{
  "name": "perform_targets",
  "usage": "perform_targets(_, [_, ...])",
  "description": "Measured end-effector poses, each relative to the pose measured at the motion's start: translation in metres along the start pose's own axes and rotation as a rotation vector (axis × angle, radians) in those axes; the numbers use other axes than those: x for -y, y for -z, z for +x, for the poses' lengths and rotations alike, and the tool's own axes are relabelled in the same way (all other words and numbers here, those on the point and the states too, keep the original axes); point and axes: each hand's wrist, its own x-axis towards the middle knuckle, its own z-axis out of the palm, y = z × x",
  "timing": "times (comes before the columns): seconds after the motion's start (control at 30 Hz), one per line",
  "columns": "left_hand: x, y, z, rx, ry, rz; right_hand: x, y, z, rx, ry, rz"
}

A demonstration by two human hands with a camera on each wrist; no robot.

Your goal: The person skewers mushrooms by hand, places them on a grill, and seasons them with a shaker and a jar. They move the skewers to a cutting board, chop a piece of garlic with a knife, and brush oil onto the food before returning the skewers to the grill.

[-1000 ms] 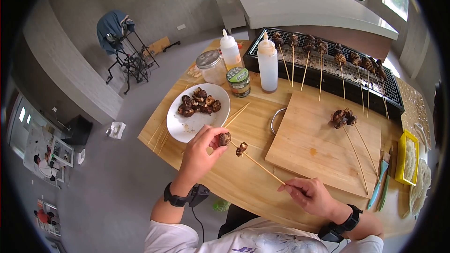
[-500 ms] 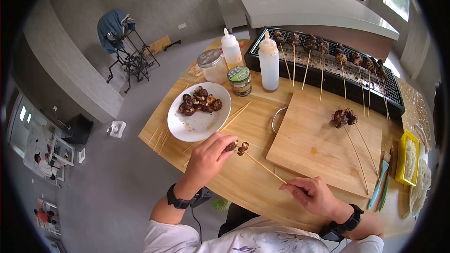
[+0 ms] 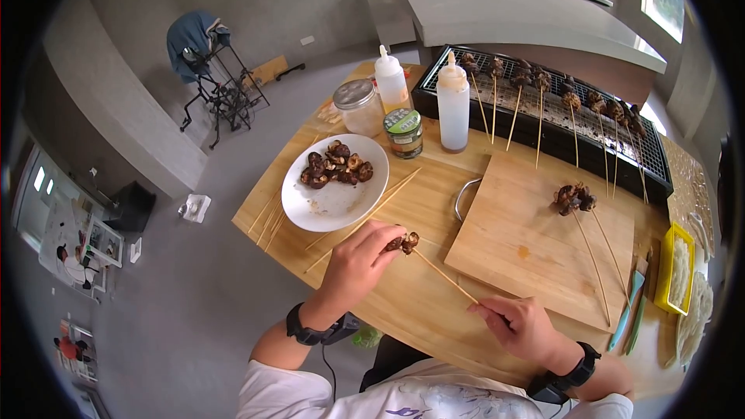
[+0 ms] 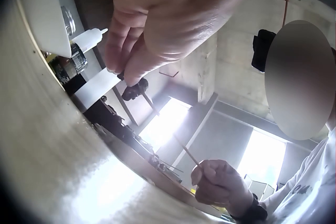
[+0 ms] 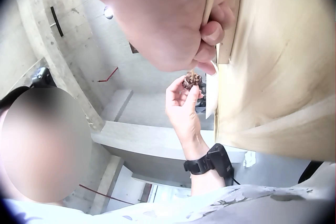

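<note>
My left hand (image 3: 358, 260) pinches a browned shiitake mushroom (image 3: 393, 246) at the upper end of a bamboo skewer (image 3: 446, 274). Right against it sits a second small mushroom (image 3: 410, 243), threaded on the same stick. My right hand (image 3: 524, 327) grips the lower end of the skewer, over the table's front edge. In the right wrist view the butt of the stick (image 5: 208, 9) shows between the curled fingers. The left wrist view has thumb and fingertips partly hiding the mushroom, with a dark piece (image 4: 135, 89) just beyond them.
A white plate (image 3: 299, 213) of mushrooms lies left, with loose skewers (image 3: 273, 221) beside it. Jars and squeeze bottles (image 3: 453, 112) stand behind. The cutting board (image 3: 497, 240) bears two loaded skewers; a grill (image 3: 652, 186) holds several more. A brush (image 3: 628, 302) and yellow basket (image 3: 667, 279) are right.
My left hand has slid its mushroom rightward along the skewer, closing the gap to the other mushroom. The right hand keeps its grip nearly in place. The head view has shifted slightly.
</note>
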Motion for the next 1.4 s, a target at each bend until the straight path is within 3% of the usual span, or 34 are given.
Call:
perform_targets(0.07, [-0.001,0.0,0.0,0.015,0.036,-0.03,0.0,0.0,0.0,-0.041,0.059,-0.066])
perform_targets(0.13, [-0.001,0.0,0.0,0.032,0.07,-0.064,0.002,0.002,0.0,0.005,-0.037,-0.031])
perform_targets(0.27, [0.003,0.009,0.006,0.065,-0.01,0.001,0.003,0.003,0.002,0.0,-0.021,0.024])
perform_targets(0.33, [0.001,0.019,0.011,0.085,-0.047,0.015,0.006,0.007,0.003,0.065,-0.109,0.097])
perform_targets(0.47, [0.018,0.055,0.03,0.088,0.19,0.002,0.006,0.008,0.003,0.045,-0.112,0.178])
perform_targets(0.53, [0.049,0.071,0.047,0.124,0.192,0.18,0.008,0.008,0.003,0.077,-0.145,0.17])
perform_targets(0.6, [0.083,0.077,0.062,0.295,0.275,0.289,0.009,0.007,0.004,0.077,-0.141,0.175])
perform_targets(0.63, [0.099,0.077,0.067,0.291,0.274,0.291,0.009,0.007,0.003,0.071,-0.143,0.18])
perform_targets(0.7, [0.123,0.073,0.075,0.463,0.485,0.247,0.007,0.007,0.003,0.072,-0.145,0.187])
perform_targets(0.83, [0.145,0.054,0.081,0.497,0.479,0.318,0.007,0.007,0.003,0.075,-0.152,0.203])
perform_targets(0.9, [0.15,0.045,0.079,0.447,0.184,0.603,0.006,0.007,0.003,0.084,-0.154,0.199])
perform_targets(1.0, [0.139,0.046,0.085,0.554,0.301,0.594,0.006,0.008,0.002,0.092,-0.16,0.198])
perform_targets(1.23, [0.137,0.048,0.072,0.497,0.235,0.595,0.005,0.008,0.002,0.116,-0.171,0.181])
perform_targets(1.4, [0.127,0.052,0.071,0.602,0.279,0.495,0.006,0.007,0.002,0.106,-0.162,0.208])
